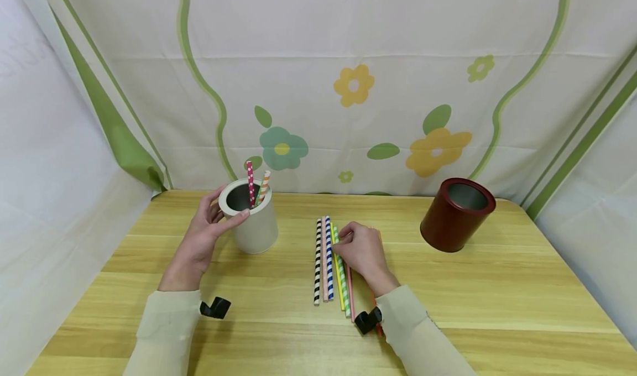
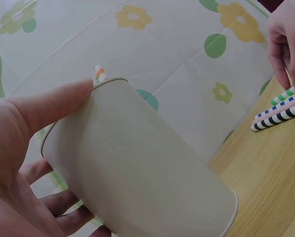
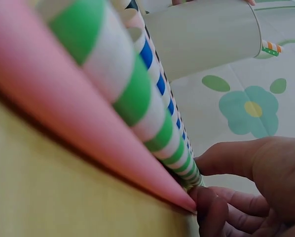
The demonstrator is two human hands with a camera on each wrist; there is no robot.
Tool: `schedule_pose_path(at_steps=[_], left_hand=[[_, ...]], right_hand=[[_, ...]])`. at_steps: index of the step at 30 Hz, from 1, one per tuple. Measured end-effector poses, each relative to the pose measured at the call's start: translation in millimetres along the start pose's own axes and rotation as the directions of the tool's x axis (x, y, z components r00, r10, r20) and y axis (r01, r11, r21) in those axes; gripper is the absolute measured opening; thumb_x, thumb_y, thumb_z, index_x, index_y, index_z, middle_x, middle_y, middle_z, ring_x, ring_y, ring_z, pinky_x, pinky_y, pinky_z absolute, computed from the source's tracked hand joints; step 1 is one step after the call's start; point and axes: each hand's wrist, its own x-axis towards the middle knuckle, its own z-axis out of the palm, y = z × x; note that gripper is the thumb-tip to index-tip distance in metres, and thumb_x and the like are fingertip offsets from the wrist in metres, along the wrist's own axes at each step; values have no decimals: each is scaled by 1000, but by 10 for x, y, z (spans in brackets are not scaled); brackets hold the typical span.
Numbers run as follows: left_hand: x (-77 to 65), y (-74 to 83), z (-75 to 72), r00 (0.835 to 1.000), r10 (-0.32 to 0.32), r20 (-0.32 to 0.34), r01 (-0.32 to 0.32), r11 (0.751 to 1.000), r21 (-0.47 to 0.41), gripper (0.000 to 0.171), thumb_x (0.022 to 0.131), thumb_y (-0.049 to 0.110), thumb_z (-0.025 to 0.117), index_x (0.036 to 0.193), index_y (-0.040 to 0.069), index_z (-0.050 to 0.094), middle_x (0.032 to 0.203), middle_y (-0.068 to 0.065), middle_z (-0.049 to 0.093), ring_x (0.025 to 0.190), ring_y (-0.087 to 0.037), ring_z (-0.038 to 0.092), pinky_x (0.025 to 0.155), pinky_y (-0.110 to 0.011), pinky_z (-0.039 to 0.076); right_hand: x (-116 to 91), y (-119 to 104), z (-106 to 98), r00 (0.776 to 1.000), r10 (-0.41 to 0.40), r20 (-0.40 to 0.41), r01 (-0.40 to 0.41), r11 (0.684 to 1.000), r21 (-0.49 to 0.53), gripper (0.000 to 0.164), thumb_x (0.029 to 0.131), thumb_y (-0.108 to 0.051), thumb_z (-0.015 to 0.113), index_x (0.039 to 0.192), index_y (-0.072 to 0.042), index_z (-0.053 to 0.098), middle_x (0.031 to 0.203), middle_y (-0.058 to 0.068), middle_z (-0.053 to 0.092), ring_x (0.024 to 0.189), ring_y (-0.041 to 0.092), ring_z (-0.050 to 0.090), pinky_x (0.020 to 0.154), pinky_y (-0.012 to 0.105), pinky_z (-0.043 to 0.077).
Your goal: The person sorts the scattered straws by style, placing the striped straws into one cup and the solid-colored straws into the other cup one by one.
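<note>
My left hand (image 1: 194, 249) holds a pale grey-white can (image 1: 256, 232) by its rim and side, thumb at the front, fingers behind. Inside lean a magenta dotted straw (image 1: 250, 179), an orange-striped straw (image 1: 265, 183) and a green dotted one (image 3: 270, 51). To the right, my right hand (image 1: 365, 251) pinches the far end of a green-striped straw (image 1: 344, 287) in a row on the table. Beside it lie a yellow straw (image 1: 342, 293) and a pink straw (image 1: 351, 296). Blue-striped (image 1: 329, 265), pale pink (image 1: 324, 271) and black-striped (image 1: 317, 265) straws lie further left.
A dark red can (image 1: 453, 221) stands at the back right of the wooden table (image 1: 497, 298). An orange-red straw (image 1: 380, 329) is partly hidden under my right forearm. A flowered white cloth (image 1: 308, 99) hangs behind the table, with cloth at both sides too.
</note>
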Motion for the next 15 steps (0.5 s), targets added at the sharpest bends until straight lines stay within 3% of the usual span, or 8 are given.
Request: schedule_pose_path(at_steps=[15], left_hand=[[-15,10,4,1000,2,4,-2,1000,3,86,85,26,77,151,32,22,154,-6,30,141,-24,26,115,-50,16]], right_hand=[[24,5,-94,996,71,57,-79,986,149,24,77,-23,77,97,-12,70,78,-2,70,67,12,63,60,27,50]])
